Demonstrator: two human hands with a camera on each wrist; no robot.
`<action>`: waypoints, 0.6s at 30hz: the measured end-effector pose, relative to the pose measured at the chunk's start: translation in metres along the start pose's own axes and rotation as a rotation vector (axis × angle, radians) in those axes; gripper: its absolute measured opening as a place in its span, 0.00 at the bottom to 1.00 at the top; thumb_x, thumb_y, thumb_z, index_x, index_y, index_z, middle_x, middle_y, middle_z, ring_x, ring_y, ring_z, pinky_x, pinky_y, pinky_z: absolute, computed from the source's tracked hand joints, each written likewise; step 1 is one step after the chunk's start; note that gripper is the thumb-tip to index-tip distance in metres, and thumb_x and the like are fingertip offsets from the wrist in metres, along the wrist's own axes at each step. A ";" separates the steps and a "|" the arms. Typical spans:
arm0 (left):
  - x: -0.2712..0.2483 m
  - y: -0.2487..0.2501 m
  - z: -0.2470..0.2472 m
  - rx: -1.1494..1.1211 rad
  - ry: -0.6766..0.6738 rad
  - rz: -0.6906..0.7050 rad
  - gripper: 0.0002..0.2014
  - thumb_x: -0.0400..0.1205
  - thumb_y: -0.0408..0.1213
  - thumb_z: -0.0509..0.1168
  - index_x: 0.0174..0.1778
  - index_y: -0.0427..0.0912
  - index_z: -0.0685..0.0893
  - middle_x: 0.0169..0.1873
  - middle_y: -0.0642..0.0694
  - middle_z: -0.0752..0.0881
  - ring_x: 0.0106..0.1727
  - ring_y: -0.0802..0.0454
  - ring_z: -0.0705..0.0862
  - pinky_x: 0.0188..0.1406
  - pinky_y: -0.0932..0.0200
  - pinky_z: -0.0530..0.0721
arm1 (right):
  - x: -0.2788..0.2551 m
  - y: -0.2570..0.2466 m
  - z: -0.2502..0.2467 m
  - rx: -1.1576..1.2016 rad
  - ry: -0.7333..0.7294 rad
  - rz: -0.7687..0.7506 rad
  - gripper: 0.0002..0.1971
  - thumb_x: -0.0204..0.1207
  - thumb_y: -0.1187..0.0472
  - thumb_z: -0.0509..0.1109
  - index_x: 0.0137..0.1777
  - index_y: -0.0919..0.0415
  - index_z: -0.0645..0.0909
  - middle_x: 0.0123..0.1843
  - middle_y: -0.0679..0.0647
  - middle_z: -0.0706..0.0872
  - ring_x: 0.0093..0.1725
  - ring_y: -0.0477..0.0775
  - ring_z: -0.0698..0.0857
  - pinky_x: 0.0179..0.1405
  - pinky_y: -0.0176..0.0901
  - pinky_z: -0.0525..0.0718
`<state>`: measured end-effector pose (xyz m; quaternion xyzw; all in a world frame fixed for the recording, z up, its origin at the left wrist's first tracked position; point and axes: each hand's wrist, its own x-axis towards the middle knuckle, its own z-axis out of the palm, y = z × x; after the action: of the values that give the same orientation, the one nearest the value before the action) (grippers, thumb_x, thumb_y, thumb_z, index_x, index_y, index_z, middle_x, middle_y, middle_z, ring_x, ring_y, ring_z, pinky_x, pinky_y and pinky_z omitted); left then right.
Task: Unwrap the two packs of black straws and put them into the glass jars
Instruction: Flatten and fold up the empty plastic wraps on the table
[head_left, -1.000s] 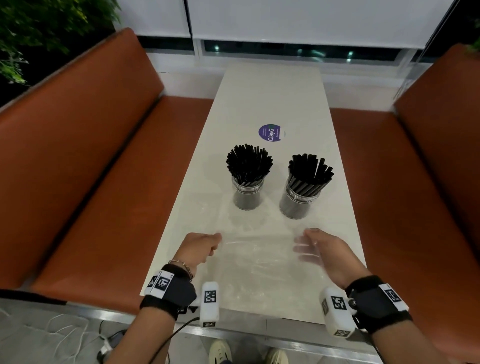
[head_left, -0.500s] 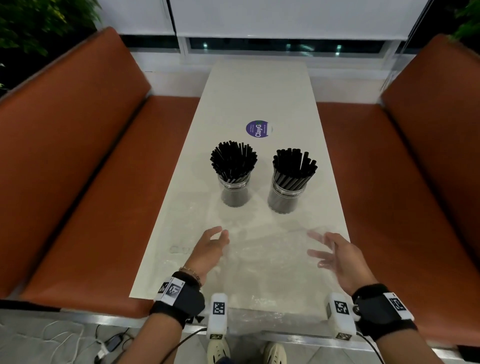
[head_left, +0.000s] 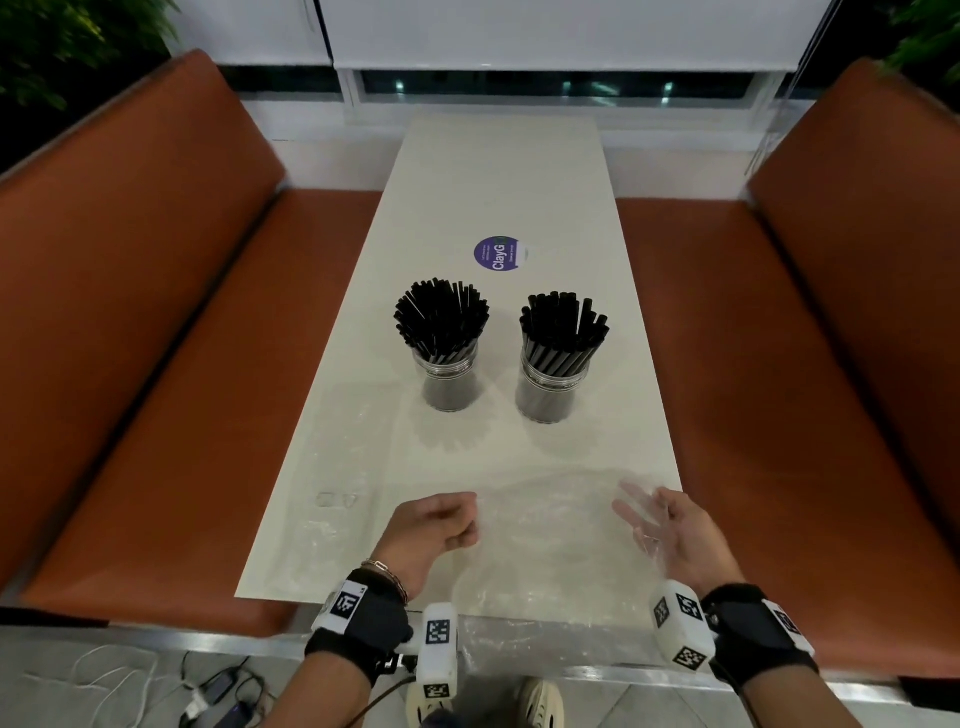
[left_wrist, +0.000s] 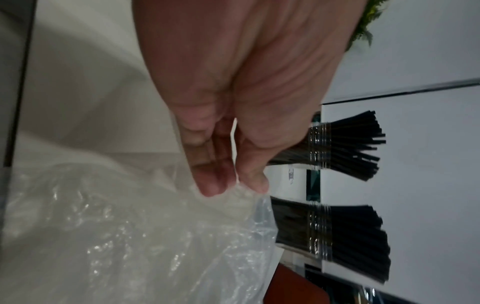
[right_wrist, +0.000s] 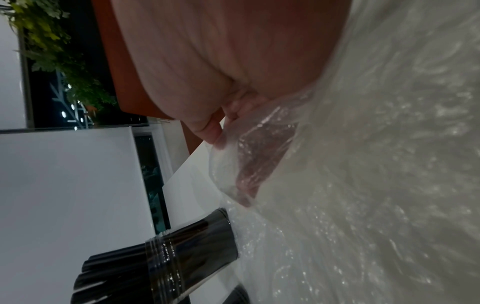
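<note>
Clear plastic wrap (head_left: 550, 540) lies crinkled across the near end of the pale surface (head_left: 498, 171), in the lower middle of the head view, stretched between the two hands. The left hand (head_left: 434, 527), lower centre-left, has its grip pinching the wrap's edge between thumb and fingertips (left_wrist: 210, 185), the other fingers curled in. The right hand (head_left: 670, 530), lower right, is palm-in with fingers spread; the wrap drapes over those fingers (right_wrist: 249, 164), and whether the thumb clamps it cannot be told.

Beyond the hands, at mid-frame, two glass jars stand upright side by side, apart from each other. The left jar (head_left: 449, 387) holds black straws (head_left: 441, 322) fanned outward; the right jar (head_left: 548, 397) holds a tighter bunch of straws (head_left: 563, 330). Just past them is a round purple sticker (head_left: 497, 253) on the surface. Orange-brown bench seats (head_left: 171, 364) run along both sides of the frame, and green leaves (head_left: 62, 47) fill the upper left corner.
</note>
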<state>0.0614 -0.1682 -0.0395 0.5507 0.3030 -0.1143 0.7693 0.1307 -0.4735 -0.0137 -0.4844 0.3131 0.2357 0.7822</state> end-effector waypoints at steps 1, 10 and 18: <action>-0.001 0.001 0.002 0.035 0.033 0.029 0.06 0.82 0.23 0.75 0.49 0.34 0.96 0.42 0.34 0.91 0.43 0.42 0.89 0.48 0.53 0.96 | 0.001 0.001 -0.001 -0.007 -0.002 0.001 0.19 0.94 0.60 0.57 0.38 0.59 0.75 0.78 0.59 0.86 0.60 0.64 0.92 0.35 0.42 0.84; -0.005 0.019 0.007 0.194 0.093 0.012 0.18 0.77 0.22 0.79 0.62 0.35 0.90 0.45 0.34 0.96 0.41 0.41 0.95 0.50 0.56 0.93 | 0.013 -0.002 -0.010 -0.030 0.023 -0.037 0.14 0.94 0.59 0.59 0.45 0.58 0.77 0.71 0.57 0.91 0.54 0.66 0.97 0.42 0.47 0.84; 0.002 0.030 0.018 0.246 0.107 -0.157 0.21 0.76 0.20 0.78 0.64 0.29 0.83 0.37 0.33 0.90 0.31 0.43 0.86 0.34 0.53 0.94 | 0.015 -0.003 -0.012 -0.091 0.040 -0.030 0.11 0.94 0.58 0.59 0.52 0.57 0.80 0.68 0.53 0.93 0.55 0.67 0.97 0.41 0.47 0.83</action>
<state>0.0847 -0.1735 -0.0136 0.6208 0.3694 -0.1806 0.6675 0.1402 -0.4849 -0.0264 -0.5290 0.3104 0.2281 0.7562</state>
